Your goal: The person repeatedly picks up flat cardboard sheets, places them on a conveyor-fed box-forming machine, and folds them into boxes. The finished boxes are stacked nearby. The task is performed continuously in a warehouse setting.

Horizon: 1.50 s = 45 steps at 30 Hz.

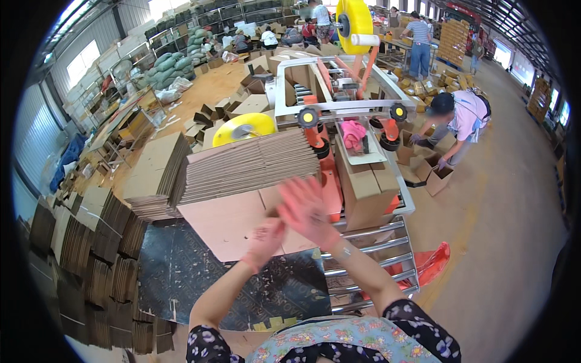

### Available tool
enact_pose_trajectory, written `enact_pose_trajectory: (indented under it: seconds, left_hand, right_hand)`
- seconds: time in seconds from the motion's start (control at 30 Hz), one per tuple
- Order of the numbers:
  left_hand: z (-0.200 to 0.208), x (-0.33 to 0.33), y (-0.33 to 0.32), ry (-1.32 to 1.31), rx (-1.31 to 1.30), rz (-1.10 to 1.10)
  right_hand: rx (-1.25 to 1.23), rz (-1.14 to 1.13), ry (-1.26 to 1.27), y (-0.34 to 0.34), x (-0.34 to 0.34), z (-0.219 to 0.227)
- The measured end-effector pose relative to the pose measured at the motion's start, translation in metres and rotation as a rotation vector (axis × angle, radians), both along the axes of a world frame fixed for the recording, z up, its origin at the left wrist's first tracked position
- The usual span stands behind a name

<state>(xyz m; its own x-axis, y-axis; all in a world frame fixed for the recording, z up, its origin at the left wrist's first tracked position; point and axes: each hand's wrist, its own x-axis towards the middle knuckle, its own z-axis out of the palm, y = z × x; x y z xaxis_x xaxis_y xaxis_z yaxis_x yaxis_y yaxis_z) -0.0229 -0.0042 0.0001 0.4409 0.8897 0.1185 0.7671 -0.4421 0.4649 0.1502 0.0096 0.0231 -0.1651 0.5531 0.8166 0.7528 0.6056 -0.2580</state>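
Both my hands wear pink gloves and are over the front of a stack of flattened cardboard cartons (248,160). My right hand (307,212) is open with its fingers stretched apart, slightly blurred, in front of the stack's right end. Just left of it, my left hand (265,241) is curled against the face of the front flattened carton (224,221). What its fingers hold, if anything, is hidden. That carton leans on the stack, and its lower edge meets a dark worktable (218,284). To the right, an upright carton (366,187) stands in the taping machine (348,109).
Steel rollers (369,254) run from the machine toward me. A tray with a pink cloth (353,134) sits atop the upright carton. Yellow tape rolls (244,128) are near the machine. More flattened cartons (97,266) are piled left. A co-worker (463,118) bends over open boxes at right.
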Motion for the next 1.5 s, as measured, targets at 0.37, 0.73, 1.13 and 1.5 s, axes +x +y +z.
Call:
enact_pose_trajectory:
  seconds: [0.37, 0.73, 1.13, 1.5]
  left_hand:
    - [0.092, -0.163, 0.014, 0.501, 0.354, 0.39]
    - [0.127, -0.032, -0.142, 0.36, 0.221, -0.47]
    - [0.084, -0.041, -0.107, 0.006, 0.545, -0.273]
    - [0.033, 0.243, 0.009, -0.349, -0.163, -0.576]
  right_hand:
    - [-0.107, 0.768, -0.05, -0.111, -0.035, 0.046]
    - [-1.225, 0.899, -0.053, -0.163, 0.001, 0.001]
    - [-0.471, 0.313, -0.138, -0.234, 0.091, -0.026]
    - [-0.032, -0.699, 0.252, -0.289, 0.156, -0.061]
